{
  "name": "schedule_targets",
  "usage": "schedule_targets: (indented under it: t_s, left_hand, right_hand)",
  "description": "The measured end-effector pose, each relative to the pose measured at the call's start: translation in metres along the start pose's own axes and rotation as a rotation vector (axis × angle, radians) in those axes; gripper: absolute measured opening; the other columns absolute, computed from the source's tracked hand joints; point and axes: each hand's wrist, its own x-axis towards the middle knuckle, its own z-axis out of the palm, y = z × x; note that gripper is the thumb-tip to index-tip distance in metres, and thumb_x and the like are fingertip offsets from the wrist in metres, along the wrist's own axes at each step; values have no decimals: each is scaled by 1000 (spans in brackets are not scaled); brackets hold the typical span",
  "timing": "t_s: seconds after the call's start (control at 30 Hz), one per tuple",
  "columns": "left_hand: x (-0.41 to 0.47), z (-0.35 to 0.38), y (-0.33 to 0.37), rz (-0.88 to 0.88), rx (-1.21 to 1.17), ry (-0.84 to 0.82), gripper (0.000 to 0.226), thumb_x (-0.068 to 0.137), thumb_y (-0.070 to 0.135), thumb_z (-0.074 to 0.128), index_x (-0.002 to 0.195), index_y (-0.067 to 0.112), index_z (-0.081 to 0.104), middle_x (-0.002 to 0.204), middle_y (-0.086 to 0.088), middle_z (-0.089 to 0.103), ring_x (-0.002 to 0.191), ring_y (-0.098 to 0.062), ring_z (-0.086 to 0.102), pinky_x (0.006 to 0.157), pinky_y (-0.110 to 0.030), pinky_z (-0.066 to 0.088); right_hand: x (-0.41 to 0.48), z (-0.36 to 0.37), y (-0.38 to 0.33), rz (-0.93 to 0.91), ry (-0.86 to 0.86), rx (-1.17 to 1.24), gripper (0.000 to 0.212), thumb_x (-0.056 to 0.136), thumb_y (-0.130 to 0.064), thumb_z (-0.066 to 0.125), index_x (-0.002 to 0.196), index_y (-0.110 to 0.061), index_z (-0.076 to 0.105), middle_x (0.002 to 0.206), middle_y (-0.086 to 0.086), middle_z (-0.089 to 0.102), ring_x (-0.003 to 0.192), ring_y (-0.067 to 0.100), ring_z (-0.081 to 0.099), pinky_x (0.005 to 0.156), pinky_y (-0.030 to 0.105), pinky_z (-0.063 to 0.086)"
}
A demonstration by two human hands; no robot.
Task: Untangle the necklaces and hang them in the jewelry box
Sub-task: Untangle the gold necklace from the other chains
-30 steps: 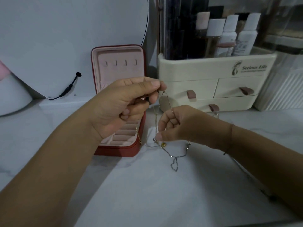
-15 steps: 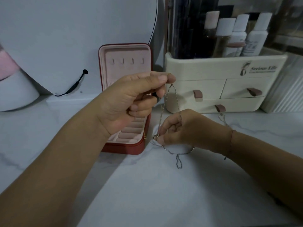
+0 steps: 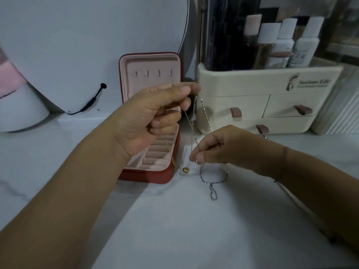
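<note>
Necklaces [image 3: 203,109] stretch as thin tangled strands between your two hands, just right of the jewelry box [image 3: 155,176]. Your left hand [image 3: 153,117] is raised in front of the box's open lid. Its thumb and forefinger are pressed together on the top of the strands, and the other fingers are curled into the palm. A short gold chain end [image 3: 170,152] hangs from under that palm over the box's tray. Your right hand [image 3: 223,146] sits lower, right of the box and in front of it. Its thumb and forefinger pinch the strands where they meet, one strand lies across the backs of its curled fingers, and a thin bracelet circles the wrist.

The box stands open on a white marble counter [image 3: 174,230], with four hooks [image 3: 153,73] in its upright pink lid and ring rolls [image 3: 155,150] in its base. Right of the box is a cream organizer [image 3: 252,84] with drawers, loaded with bottles [image 3: 287,41]. Left of the box, a black cable [image 3: 91,100] runs down a round white panel.

From your left fingertips the strands slant down to your right fingertips. Below those, a gold bead [image 3: 185,170] hangs beside the box's front right corner, and a silver loop [image 3: 212,191] trails onto the counter under your right hand.
</note>
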Motion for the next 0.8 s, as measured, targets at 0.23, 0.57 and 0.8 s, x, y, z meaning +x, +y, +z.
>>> schedule_targets:
  t_s: [0.23,0.57,0.8]
  left_hand:
    - [3,-3,-2,-23,-62,50,22,81,21,55,98,15,66,66,6,53,33,-1,23,37,-16,8]
    - [3,7,-10,-120,-150,-29,23,84,21,52,97,15,70,67,5,53,33,-1,23,36,-16,9]
    - [4,9,-15,-157,-102,-113,26,81,22,58,103,15,72,72,3,55,33,0,26,34,-14,14]
  right_hand:
    - [-10,-21,-9,-18,-48,280,34,76,-29,65,89,2,67,80,12,68,80,16,64,86,18,50]
    - [-14,-29,-11,-52,57,409,32,81,-24,62,104,-1,64,49,-6,37,47,8,20,43,20,18]
    - [-15,-34,-9,-117,136,419,23,76,-28,66,89,-10,72,48,-3,30,46,12,16,41,22,16]
